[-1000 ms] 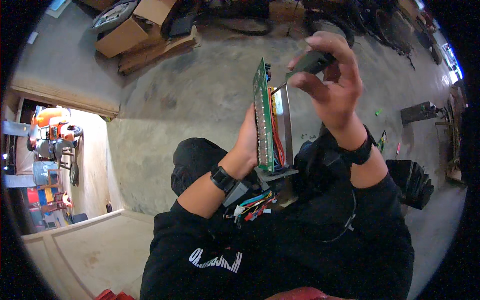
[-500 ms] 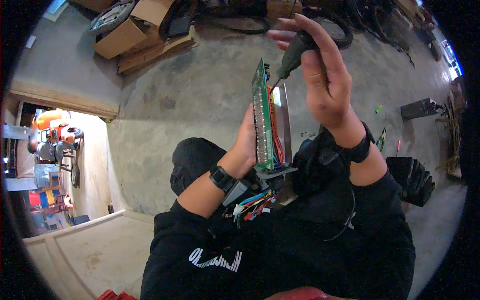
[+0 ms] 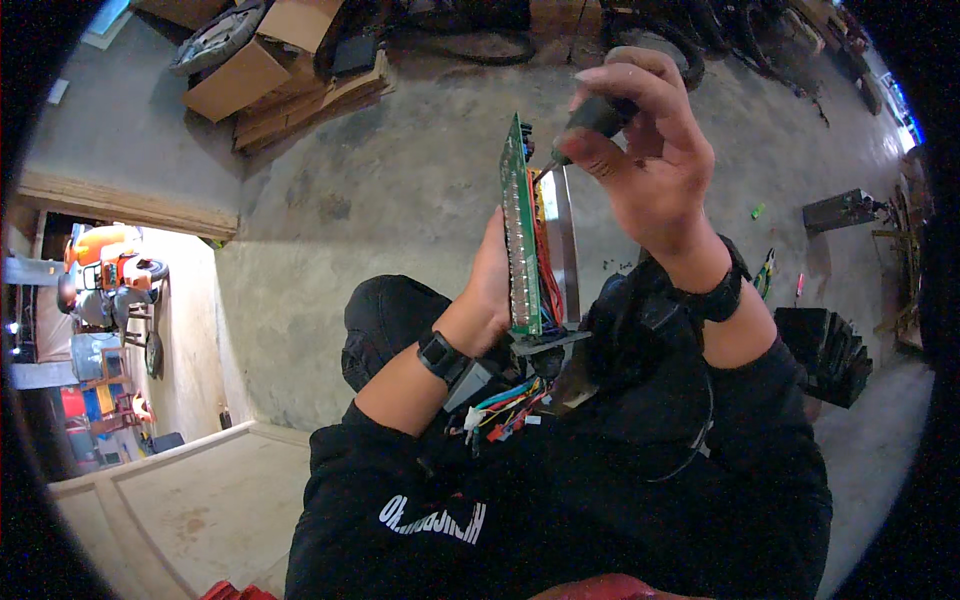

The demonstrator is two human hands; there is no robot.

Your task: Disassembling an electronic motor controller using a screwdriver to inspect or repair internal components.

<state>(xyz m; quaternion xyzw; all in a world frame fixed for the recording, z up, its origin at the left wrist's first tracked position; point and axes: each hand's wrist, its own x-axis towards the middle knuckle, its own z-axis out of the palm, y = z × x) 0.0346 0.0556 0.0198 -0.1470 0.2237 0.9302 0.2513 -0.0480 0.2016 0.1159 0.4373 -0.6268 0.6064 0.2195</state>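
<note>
My left hand supports a green circuit board from its left side, closed around the unit, its fingers mostly hidden behind the board. The board stands tilted on edge, with a row of solder joints facing left. Red and orange wires run along its right side, beside a metal plate. My right hand grips the dark handle of a screwdriver; its shaft slants down to the board's upper right part, where the tip is hidden. Below the unit hangs a bundle of coloured wires with connectors.
On the concrete floor at right lie green-handled pliers, a metal box and a black finned block. Cardboard boxes stand at the far left. A wooden panel is at the near left, and an orange machine shows through the doorway.
My right hand has shifted down a little, and its fingers have curled more closely around the screwdriver handle. My left hand and the circuit board have barely moved.
</note>
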